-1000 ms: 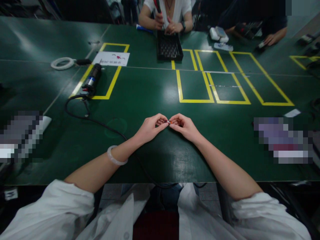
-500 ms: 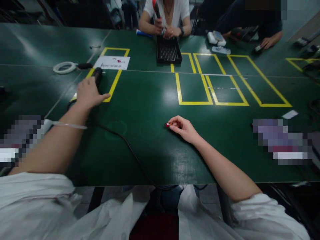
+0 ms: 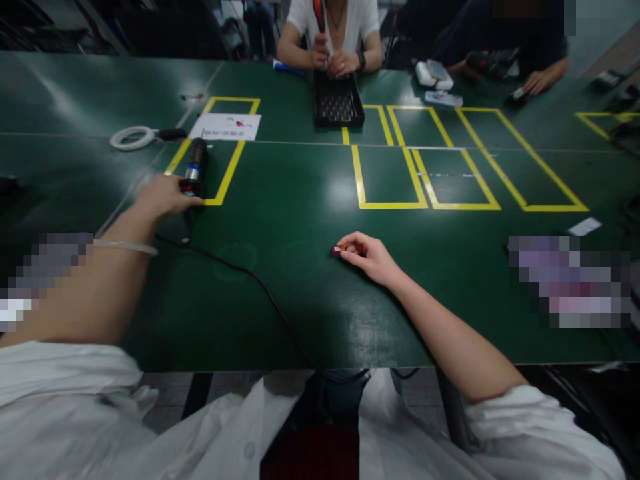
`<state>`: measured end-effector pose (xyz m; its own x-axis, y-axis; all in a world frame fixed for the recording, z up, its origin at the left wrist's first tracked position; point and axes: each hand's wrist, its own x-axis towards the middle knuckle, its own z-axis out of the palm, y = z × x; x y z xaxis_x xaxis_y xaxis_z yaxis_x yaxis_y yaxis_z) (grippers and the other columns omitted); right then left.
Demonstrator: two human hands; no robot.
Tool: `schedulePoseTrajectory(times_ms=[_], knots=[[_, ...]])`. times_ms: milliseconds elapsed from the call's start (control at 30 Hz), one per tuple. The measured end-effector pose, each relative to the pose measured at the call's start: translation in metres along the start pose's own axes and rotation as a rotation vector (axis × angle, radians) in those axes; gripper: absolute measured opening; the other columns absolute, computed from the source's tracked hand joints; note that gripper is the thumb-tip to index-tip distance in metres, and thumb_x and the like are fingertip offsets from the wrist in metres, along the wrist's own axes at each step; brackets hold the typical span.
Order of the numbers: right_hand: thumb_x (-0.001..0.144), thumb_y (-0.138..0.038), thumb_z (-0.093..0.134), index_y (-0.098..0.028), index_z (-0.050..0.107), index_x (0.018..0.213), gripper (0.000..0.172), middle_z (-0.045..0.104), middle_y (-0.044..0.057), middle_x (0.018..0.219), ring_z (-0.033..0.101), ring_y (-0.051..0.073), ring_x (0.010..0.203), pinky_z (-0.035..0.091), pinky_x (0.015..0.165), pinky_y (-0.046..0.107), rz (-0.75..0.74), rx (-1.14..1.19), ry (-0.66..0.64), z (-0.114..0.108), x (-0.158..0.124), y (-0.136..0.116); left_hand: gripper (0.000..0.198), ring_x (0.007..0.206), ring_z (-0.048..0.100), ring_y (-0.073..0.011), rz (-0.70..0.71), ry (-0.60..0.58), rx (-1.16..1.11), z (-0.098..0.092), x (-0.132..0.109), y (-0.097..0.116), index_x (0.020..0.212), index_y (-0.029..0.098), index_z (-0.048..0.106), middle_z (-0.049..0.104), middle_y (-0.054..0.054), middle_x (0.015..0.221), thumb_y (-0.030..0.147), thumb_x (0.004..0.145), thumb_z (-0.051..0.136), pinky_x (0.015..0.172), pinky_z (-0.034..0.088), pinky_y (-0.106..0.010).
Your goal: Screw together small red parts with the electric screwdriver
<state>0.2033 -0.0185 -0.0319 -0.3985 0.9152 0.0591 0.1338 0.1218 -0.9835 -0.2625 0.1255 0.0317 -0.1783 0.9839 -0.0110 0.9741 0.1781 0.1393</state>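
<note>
On the left, my left hand (image 3: 163, 195) is closed around the near end of a black corded hand tool (image 3: 196, 160) with a silver and blue band. My palm and fingers hide part of its body, so its exact kind is unclear. A black cord (image 3: 263, 283) runs from near it to the table's front edge. My right hand (image 3: 364, 255) rests at the middle of the table, pinching a small red-and-orange piece (image 3: 336, 251) between thumb and fingertips. That piece is too small to name.
Yellow tape frames (image 3: 393, 206) mark the green table. A printed sheet (image 3: 225, 127) and a white cable coil (image 3: 133, 138) lie at the left. Across the table, a person holds a red-and-black tool (image 3: 319, 17) above a black tray (image 3: 339, 123). Another person's hand (image 3: 537, 83) is farther right.
My left hand has come back toward me, from spread over the tool to closed on its near end, and more of the tool now shows. My right hand stays put.
</note>
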Motion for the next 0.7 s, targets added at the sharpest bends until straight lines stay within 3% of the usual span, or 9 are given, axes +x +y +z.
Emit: schedulePoseTrajectory(times_ms=[133,333,567,700], knots=[[0.084,-0.037,0.069,-0.018,0.066,0.102,0.026,0.059,-0.001,0.073,0.049,0.011,0.061,0.039,0.058,0.025,-0.011,-0.021,0.012,0.001,0.000,-0.001,0.071,0.091,0.052,-0.0239,-0.030,-0.001,0.149,0.009,-0.034,0.040,0.131,0.004,0.059,0.058,-0.018,0.121,0.049,0.079,0.074,0.088,0.050,-0.046],[0.083,-0.035,0.070,-0.017,0.066,0.101,0.026,0.061,0.000,0.075,0.050,0.010,0.061,0.039,0.059,0.025,-0.014,-0.025,0.027,0.003,-0.001,-0.001,0.069,0.111,0.055,-0.0359,0.111,0.063,0.052,0.027,-0.089,0.106,0.134,0.009,0.056,0.052,-0.021,0.129,0.050,0.080,0.067,0.093,0.049,-0.051],[0.084,-0.038,0.070,-0.018,0.065,0.099,0.025,0.062,0.000,0.077,0.051,0.011,0.061,0.041,0.058,0.025,-0.050,-0.055,0.086,0.004,-0.001,-0.003,0.061,0.114,0.056,-0.0345,0.356,0.059,0.055,0.038,-0.152,0.183,0.135,0.012,0.052,0.055,-0.018,0.129,0.047,0.085,0.059,0.087,0.053,-0.043],[0.084,-0.035,0.069,-0.019,0.064,0.098,0.021,0.061,0.001,0.078,0.052,0.012,0.063,0.043,0.059,0.026,-0.093,-0.115,0.133,0.003,-0.002,-0.003,0.055,0.114,0.056,-0.0318,0.455,0.045,0.035,0.042,-0.180,0.214,0.132,0.011,0.052,0.056,-0.017,0.127,0.042,0.087,0.057,0.087,0.052,-0.040]])
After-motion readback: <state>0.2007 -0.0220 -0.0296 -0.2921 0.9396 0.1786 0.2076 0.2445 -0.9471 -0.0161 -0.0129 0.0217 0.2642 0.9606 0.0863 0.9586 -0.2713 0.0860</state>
